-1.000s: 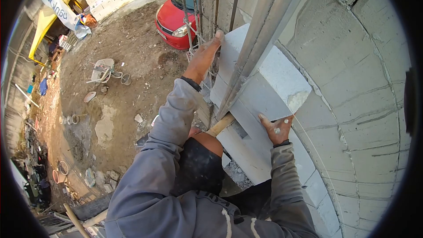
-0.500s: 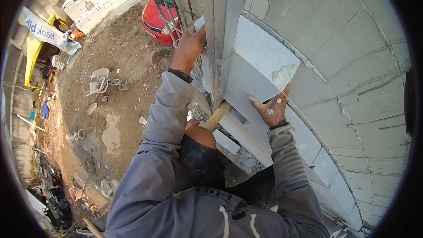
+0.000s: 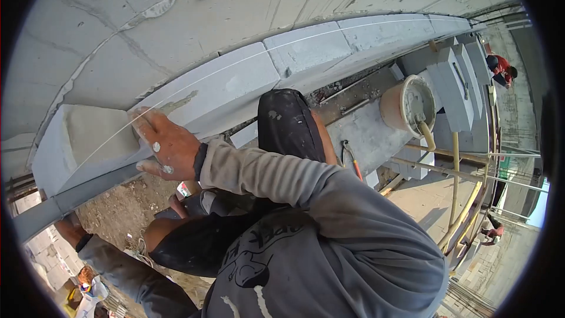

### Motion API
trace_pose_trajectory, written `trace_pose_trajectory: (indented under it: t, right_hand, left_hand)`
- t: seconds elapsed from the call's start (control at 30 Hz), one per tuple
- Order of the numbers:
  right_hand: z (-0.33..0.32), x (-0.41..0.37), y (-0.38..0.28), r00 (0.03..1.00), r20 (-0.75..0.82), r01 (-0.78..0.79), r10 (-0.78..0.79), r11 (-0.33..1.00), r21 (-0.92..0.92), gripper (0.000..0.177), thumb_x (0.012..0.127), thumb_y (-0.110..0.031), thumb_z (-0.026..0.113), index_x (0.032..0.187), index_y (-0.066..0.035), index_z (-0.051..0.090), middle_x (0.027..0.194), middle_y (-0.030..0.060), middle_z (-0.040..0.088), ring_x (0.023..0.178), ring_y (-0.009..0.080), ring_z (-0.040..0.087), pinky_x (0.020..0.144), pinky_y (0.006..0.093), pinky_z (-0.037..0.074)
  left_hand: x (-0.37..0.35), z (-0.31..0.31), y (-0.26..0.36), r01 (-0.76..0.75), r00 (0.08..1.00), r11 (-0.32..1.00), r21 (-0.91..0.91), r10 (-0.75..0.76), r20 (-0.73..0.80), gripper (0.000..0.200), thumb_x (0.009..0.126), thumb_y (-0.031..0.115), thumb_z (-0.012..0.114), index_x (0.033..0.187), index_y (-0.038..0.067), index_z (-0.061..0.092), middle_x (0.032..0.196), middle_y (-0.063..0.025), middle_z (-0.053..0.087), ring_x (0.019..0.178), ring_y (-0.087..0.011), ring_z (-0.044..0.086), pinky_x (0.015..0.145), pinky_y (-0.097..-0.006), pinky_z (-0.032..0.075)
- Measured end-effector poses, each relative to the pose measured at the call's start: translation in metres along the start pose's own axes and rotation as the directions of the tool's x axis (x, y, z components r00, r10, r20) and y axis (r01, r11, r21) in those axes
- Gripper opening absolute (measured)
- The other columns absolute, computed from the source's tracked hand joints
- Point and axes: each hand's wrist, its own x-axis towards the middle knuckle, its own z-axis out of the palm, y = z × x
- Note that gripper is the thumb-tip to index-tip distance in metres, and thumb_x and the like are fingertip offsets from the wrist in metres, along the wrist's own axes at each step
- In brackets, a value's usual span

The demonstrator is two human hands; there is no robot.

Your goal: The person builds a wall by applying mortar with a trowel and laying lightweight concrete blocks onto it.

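A light grey concrete block [image 3: 50, 150] sits at the left end of a row of blocks, beside a long grey post [image 3: 88, 191]. My right hand [image 3: 168, 144] presses against this block's near right end, fingers stretched and thumb apart, with pale mortar spots on the skin. Down at the lower left, my left hand [image 3: 70, 229] reaches behind the post by the block's far end; its fingers are mostly hidden. A white string [image 3: 235, 57] runs taut over the blocks. The neighbouring block [image 3: 229, 79] carries a smear of mortar.
A bucket [image 3: 391, 106] of grey mix with a handled tool stands on a plank, near pliers [image 3: 352, 159] with red-orange grips. Stacked blocks [image 3: 456, 85] and bamboo poles [image 3: 456, 176] are at the right. A person in red [image 3: 500, 68] is farther off; a plastered wall [image 3: 235, 0] rises alongside.
My view has swung right along the block row, bringing the bucket and stacked blocks into sight. My right hand stays at the block's end, my left hand behind the post.
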Motion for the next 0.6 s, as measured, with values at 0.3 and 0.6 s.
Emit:
trace_pose_trajectory:
  t: [0.3, 0.6]
  right_hand:
    - [-0.171, -0.114, 0.028, 0.950, -0.197, -0.270, 0.241, 0.953, -0.138, 0.043, 0.086, -0.018, 0.065, 0.124, -0.002, 0.052, 0.115, 0.0199, 0.056, 0.105, 0.0360, 0.057, 0.090, 0.0389, 0.048]
    - [-0.210, -0.482, 0.228, -0.032, -0.300, -0.900, 0.953, -0.158, -0.406, 0.070, 0.071, -0.041, 0.072, 0.122, 0.004, 0.054, 0.110, 0.0259, 0.063, 0.109, 0.0370, 0.059, 0.092, 0.0405, 0.047]
  left_hand:
    - [-0.044, 0.102, 0.043, 0.149, 0.903, 0.909, 0.390, 0.035, -0.428, 0.054, 0.097, 0.031, 0.046, 0.143, 0.006, 0.034, 0.144, -0.0139, 0.038, 0.128, -0.0268, 0.042, 0.108, -0.0373, 0.034]
    - [-0.061, 0.181, 0.052, 0.147, 0.870, 0.852, 0.503, 0.131, -0.476, 0.052, 0.096, 0.034, 0.046, 0.140, 0.007, 0.040, 0.137, -0.0125, 0.047, 0.123, -0.0273, 0.048, 0.105, -0.0393, 0.039]
